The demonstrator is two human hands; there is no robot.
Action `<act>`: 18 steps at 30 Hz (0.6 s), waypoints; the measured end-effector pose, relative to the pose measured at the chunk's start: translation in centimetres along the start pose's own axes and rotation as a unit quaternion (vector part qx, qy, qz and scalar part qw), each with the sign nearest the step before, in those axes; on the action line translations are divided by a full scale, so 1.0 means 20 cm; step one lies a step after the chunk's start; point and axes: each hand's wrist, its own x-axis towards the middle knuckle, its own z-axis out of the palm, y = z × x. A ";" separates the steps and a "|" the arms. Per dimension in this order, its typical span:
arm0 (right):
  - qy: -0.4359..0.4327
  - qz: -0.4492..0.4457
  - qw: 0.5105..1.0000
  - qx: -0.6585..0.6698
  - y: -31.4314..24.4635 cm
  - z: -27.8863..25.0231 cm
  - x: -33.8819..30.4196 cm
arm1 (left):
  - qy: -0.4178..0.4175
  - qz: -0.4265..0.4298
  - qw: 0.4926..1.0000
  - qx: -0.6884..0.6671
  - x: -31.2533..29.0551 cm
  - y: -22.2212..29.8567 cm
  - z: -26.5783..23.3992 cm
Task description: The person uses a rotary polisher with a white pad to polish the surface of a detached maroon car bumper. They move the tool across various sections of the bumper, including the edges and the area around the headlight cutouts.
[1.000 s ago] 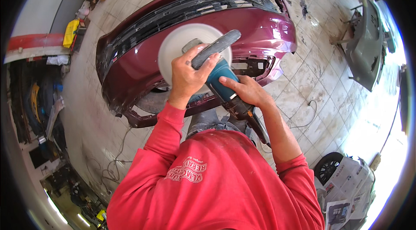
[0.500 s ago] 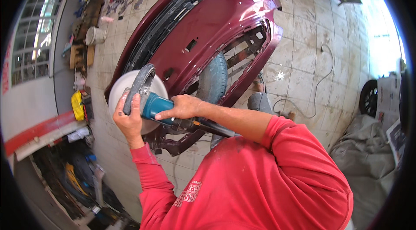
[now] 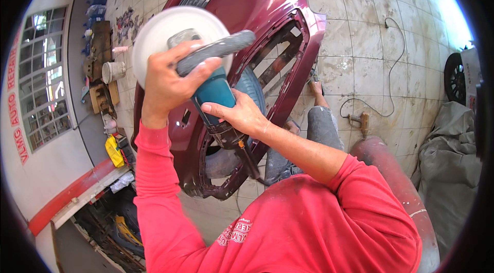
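I hold a teal and black power polisher [image 3: 215,89] in both hands. My left hand [image 3: 167,83] is wrapped round its grey loop handle [image 3: 221,51]. My right hand [image 3: 242,112] grips the teal body lower down, thumb laid along its top. The round white polishing pad [image 3: 159,29] lies on the far side of the tool, over the left side of a glossy maroon car bumper [image 3: 247,8]. Whether pad and bumper touch, I cannot tell. Through the bumper's large opening shows a tyre [image 3: 251,90] beneath it. A black cord trails from the polisher's rear end.
Someone's legs in grey trousers [image 3: 324,124] show by the bumper's right side. A red cylindrical tank [image 3: 391,170] stands at my right, near a grey cover [image 3: 445,155]. A cable [image 3: 393,67] snakes over the tiled floor. At left are a white bucket [image 3: 112,71] and a yellow item [image 3: 113,150].
The polisher has moved up and right in view and looks larger and nearer, its loop handle turned more sideways. Both hands keep their hold. The view has shifted, bringing the red tank in.
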 end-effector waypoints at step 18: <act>0.079 -0.017 0.878 0.472 -0.16 -0.37 0.17 | -0.361 0.158 0.908 0.139 1.12 0.28 0.61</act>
